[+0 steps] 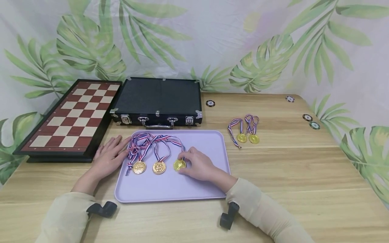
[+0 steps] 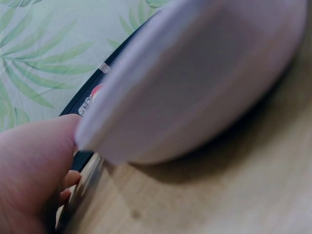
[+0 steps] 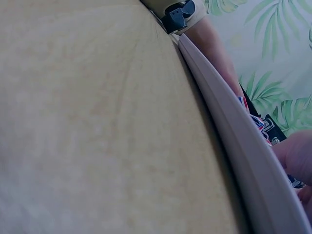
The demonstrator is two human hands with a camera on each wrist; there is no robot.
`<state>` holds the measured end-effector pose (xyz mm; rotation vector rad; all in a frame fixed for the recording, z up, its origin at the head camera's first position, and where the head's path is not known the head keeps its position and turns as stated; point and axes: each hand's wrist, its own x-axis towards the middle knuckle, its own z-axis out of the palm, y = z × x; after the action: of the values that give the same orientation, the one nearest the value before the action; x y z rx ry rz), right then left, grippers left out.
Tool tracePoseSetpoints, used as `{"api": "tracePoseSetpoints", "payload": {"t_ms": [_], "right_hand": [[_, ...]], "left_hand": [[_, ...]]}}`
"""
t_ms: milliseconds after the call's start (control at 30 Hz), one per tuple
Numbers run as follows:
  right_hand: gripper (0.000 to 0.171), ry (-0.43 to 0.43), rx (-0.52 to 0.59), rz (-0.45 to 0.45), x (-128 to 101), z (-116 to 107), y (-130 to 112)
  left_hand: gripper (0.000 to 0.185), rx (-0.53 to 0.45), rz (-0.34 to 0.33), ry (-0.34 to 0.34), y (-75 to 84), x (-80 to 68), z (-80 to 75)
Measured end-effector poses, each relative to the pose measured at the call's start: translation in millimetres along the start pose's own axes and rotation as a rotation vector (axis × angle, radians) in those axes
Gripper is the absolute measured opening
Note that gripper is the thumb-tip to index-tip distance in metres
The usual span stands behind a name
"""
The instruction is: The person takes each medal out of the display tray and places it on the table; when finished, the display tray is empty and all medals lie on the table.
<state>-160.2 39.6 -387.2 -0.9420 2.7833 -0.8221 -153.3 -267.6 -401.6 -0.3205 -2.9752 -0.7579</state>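
Observation:
A lilac tray (image 1: 170, 192) lies on the wooden table, with three gold medals on striped ribbons in a row on it. The right hand (image 1: 199, 165) pinches the rightmost medal (image 1: 179, 165) between thumb and fingers, its ribbon running up and left. To its left lie the middle medal (image 1: 159, 167) and the left medal (image 1: 139, 167), their ribbons (image 1: 143, 140) bunched toward the upper left corner. The left hand (image 1: 107, 157) rests at the tray's left edge, fingers extended and holding nothing. The tray's side (image 2: 195, 92) fills much of the left wrist view.
A chessboard box (image 1: 74, 114) stands at the left, beside a black latched case (image 1: 159, 98) behind the tray. Right of the tray lie two more ribboned medals (image 1: 247, 138). Several poker chips (image 1: 307, 117) are spread toward the table's back and right edge.

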Motion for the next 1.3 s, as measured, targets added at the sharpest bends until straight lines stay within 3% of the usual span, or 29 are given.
{"api": "tracePoseSetpoints", "payload": {"t_ms": [133,267,400,533,733,933,1300], "right_hand": [[0.035,-0.016,0.020,0.002,0,2,2],[0.035,-0.005,0.063,-0.067,0,3,6],[0.047,0.002,0.173,-0.130,1,0,12],[0.058,0.017,0.310,-0.123,0,-10,17],[0.057,0.040,0.550,-0.029,-5,-38,18],[0.045,0.082,0.750,-0.048,-14,-71,26],[0.041,0.249,0.857,-0.108,-55,-138,44]], "left_hand": [[0.049,-0.001,-0.006,-0.004,0.4,-0.2,-0.1],[0.050,-0.001,-0.012,-0.011,0.7,-0.1,-0.2],[0.049,-0.003,-0.014,-0.009,2.1,0.2,-0.8],[0.049,-0.005,-0.017,-0.011,3.1,0.8,-0.9],[0.049,0.007,-0.026,-0.019,3.0,1.4,-1.6],[0.049,0.008,-0.027,-0.030,3.0,0.4,-2.1],[0.048,-0.005,-0.014,-0.019,1.9,-0.2,-2.2]]}}
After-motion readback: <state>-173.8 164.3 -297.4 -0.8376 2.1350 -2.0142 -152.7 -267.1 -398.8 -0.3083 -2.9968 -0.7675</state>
